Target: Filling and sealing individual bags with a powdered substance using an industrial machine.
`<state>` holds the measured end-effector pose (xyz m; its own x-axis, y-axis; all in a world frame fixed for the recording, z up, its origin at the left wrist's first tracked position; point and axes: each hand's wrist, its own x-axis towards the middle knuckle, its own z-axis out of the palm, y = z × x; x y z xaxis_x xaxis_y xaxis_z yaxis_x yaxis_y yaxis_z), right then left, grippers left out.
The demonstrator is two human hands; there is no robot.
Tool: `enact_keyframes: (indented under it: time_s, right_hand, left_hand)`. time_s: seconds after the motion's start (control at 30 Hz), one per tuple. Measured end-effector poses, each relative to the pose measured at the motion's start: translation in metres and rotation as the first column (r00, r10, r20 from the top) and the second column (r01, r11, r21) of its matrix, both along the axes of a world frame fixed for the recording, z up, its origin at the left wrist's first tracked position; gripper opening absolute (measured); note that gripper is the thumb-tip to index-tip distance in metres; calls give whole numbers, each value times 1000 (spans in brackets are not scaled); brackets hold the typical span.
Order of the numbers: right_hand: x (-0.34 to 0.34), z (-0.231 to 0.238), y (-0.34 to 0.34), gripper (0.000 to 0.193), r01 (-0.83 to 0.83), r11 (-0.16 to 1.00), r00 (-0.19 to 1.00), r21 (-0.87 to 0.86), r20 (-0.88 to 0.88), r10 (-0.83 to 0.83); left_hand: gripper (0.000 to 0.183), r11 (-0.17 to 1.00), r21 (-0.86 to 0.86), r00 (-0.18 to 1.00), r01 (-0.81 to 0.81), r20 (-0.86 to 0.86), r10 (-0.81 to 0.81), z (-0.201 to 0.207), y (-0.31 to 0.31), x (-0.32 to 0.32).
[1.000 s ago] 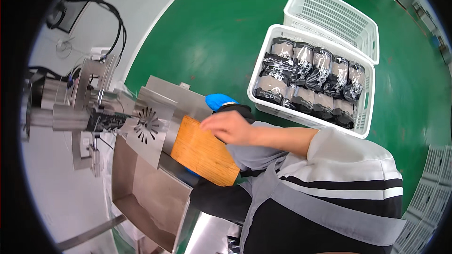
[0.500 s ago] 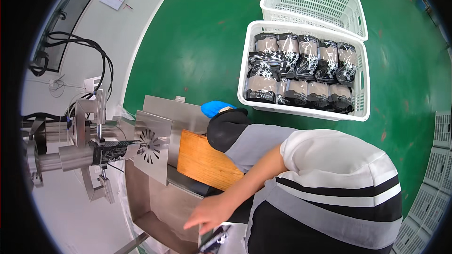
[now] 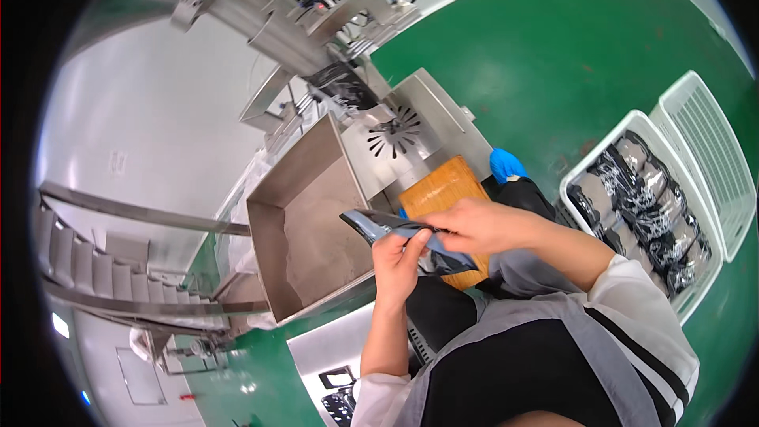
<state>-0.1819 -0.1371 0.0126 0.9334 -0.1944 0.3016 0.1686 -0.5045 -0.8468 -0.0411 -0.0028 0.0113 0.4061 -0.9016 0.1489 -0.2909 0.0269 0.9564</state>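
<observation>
Above the near edge of a steel bin (image 3: 304,249), both my hands grip a dark plastic pouch (image 3: 365,227) with a shiny, bluish surface. My left hand (image 3: 398,262) pinches it from the near side, thumb on top. My right hand (image 3: 484,225) is closed on the far part, its fingers close to my left thumb. The pouch looks flat and tilts across the bin's right corner. Part of it is hidden behind my fingers. Just beyond my hands lies a wooden board (image 3: 444,190). A black printed bag (image 3: 345,85) sits around the steel machine's tube.
A slotted steel plate (image 3: 391,133) stands beside the bin. On the right, a white crate (image 3: 565,190) holds several filled bags, with a second white crate (image 3: 715,134) touching it. A metal table (image 3: 312,344) is at lower left, metal stairs (image 3: 83,261) farther left. My foot wears a blue cover (image 3: 506,164).
The view has swung left, so machine and crates appear farther right. My left hand has come into view. Both hands now hold the pouch together; earlier my right hand was low by the bin's edge.
</observation>
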Motion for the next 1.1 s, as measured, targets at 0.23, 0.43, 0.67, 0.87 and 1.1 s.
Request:
enact_keyframes:
  time_s: [0.23,0.43,0.67,0.87,1.1]
  right_hand:
    - [30,-10,-7,16,130,985,989,-116,-62,-138]
    - [69,-75,-44,18,557,795,830,-240,168,-531]
    - [75,-38,-22,25,559,561,799,-610,578,-167]
    - [92,-44,-6,43,-229,865,685,-446,-705,-182]
    - [142,-152,-35,58,153,925,986,349,-118,-118]
  left_hand:
    - [17,997,73,929,26,367,-51,-14,-14,18]
    - [20,1000,-6,863,-28,504,27,-21,-23,29]
    - [24,984,113,990,-137,-7,139,-21,-32,58]
    - [16,994,21,735,-104,675,63,-26,-28,51]
    - [6,940,38,574,339,783,-238,-19,-26,-75]
